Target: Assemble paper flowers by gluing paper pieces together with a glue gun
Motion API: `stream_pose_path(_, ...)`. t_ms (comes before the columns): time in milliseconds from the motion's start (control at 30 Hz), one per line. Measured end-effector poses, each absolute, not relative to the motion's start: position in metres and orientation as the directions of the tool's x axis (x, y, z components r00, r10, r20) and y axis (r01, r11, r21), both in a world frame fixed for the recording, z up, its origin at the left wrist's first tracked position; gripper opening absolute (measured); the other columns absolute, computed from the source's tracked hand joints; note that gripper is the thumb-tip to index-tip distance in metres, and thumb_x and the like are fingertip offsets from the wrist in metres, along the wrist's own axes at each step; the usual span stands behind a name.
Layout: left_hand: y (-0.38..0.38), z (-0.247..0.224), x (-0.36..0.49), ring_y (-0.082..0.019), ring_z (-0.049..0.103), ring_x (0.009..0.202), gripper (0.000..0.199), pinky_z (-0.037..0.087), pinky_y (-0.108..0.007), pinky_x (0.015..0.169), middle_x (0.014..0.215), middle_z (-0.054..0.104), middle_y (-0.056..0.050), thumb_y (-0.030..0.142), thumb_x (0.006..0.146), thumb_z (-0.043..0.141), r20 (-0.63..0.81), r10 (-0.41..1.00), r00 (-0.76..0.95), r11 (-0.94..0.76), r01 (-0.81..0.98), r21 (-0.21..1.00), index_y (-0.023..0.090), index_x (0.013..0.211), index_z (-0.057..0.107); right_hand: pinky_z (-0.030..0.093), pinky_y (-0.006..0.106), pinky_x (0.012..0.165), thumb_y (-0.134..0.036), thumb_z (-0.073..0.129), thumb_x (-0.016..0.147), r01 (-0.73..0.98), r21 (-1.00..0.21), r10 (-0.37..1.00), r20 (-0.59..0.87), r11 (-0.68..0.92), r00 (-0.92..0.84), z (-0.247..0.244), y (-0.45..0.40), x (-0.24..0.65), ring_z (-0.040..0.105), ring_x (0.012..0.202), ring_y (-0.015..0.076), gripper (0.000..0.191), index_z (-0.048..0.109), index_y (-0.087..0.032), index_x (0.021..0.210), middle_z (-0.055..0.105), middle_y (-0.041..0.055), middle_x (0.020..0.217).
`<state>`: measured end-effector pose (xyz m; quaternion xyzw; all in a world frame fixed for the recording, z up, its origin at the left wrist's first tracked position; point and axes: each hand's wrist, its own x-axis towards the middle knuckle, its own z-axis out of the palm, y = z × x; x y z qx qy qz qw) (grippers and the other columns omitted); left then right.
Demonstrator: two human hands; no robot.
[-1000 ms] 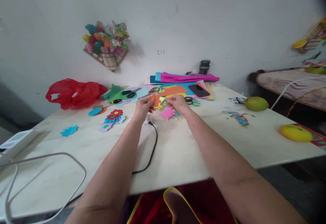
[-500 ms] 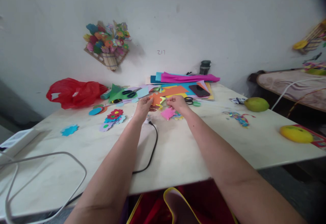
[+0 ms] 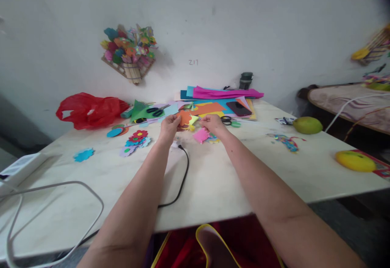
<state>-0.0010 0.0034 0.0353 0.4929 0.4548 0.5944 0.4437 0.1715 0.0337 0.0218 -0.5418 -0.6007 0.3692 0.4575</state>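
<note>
Above the table, my left hand (image 3: pixel 170 127) is closed on the edge of an orange paper flower (image 3: pixel 184 116). A pale yellow scrap (image 3: pixel 193 119) shows at the flower's right side. Just to the right, my right hand (image 3: pixel 212 123) is in a pinch, its fingertips facing the flower; whatever they hold is too small to make out. Below those fingertips lies a pink flower cut-out (image 3: pixel 200 136), with multicoloured pieces partly under my right hand. Black-handled scissors (image 3: pixel 226 120) rest just behind that hand.
Finished-looking layered flowers (image 3: pixel 137 136) and a blue flower (image 3: pixel 84 154) lie left. Coloured sheets (image 3: pixel 210 108), more scissors (image 3: pixel 157 110) and a phone (image 3: pixel 238 109) are at the back. A black cable (image 3: pixel 184 174) crosses the table's middle. Two mangoes (image 3: pixel 307 125) sit right.
My left hand has shifted slightly left with the orange flower, which now looks a little more turned. My right hand stays almost in place, still pinched.
</note>
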Motion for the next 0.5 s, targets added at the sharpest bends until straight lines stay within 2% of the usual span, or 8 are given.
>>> stream_pose_path(100, 0.0044, 0.0350, -0.0029, -0.015, 0.067, 0.056, 0.025, 0.050, -0.018, 0.049, 0.056, 0.059, 0.001, 0.031, 0.078, 0.068, 0.203, 0.969, -0.141, -0.216, -0.081, 0.973, 0.014, 0.069, 0.052, 0.040, 0.018, 0.041, -0.010, 0.055, 0.080, 0.305, -0.943, 0.990, 0.144, 0.132, 0.014, 0.0195, 0.0373, 0.1716, 0.047, 0.041, 0.0074, 0.013, 0.062, -0.014, 0.069, 0.056, -0.0031, 0.053)
stream_pose_path(233, 0.0058, 0.0343, -0.0052, -0.015, 0.068, 0.057, 0.027, 0.052, -0.020, 0.052, 0.056, 0.058, 0.001, 0.034, 0.073, 0.072, 0.217, 0.963, -0.157, -0.233, -0.091, 0.968, 0.013, 0.070, 0.055, 0.038, 0.019, 0.039, -0.027, 0.047, 0.090, 0.302, -0.939, 0.983, 0.182, 0.164, 0.031, 0.0167, 0.0410, 0.1752, 0.047, 0.040, 0.0083, 0.027, 0.061, -0.015, 0.070, 0.056, -0.0010, 0.054)
stream_pose_path(333, 0.0065, 0.0341, -0.0053, -0.016, 0.068, 0.057, 0.029, 0.053, -0.022, 0.054, 0.055, 0.057, 0.001, 0.036, 0.072, 0.073, 0.211, 0.964, -0.160, -0.227, -0.095, 0.969, 0.013, 0.071, 0.056, 0.036, 0.019, 0.037, -0.036, 0.047, 0.090, 0.311, -0.935, 0.981, 0.191, 0.170, 0.040, 0.0174, 0.0394, 0.1759, 0.046, 0.038, 0.0086, 0.034, 0.059, -0.015, 0.067, 0.054, -0.0012, 0.051)
stream_pose_path(400, 0.0067, 0.0340, -0.0052, -0.017, 0.068, 0.057, 0.029, 0.054, -0.023, 0.055, 0.053, 0.055, 0.002, 0.036, 0.072, 0.073, 0.205, 0.965, -0.162, -0.222, -0.094, 0.971, 0.013, 0.070, 0.056, 0.036, 0.019, 0.038, -0.031, 0.055, 0.086, 0.332, -0.926, 0.980, 0.197, 0.181, 0.017, 0.0181, 0.0377, 0.1746, 0.047, 0.039, 0.0085, 0.028, 0.058, -0.015, 0.063, 0.053, -0.0017, 0.050)
stream_pose_path(500, 0.0066, 0.0340, -0.0054, -0.018, 0.069, 0.059, 0.029, 0.055, -0.025, 0.058, 0.053, 0.056, 0.001, 0.036, 0.072, 0.073, 0.198, 0.967, -0.162, -0.215, -0.092, 0.972, 0.013, 0.070, 0.057, 0.039, 0.018, 0.042, -0.012, 0.060, 0.078, 0.359, -0.918, 0.985, 0.173, 0.168, -0.018, 0.0164, 0.0382, 0.1716, 0.050, 0.042, 0.0086, 0.012, 0.062, -0.014, 0.066, 0.055, -0.0025, 0.051)
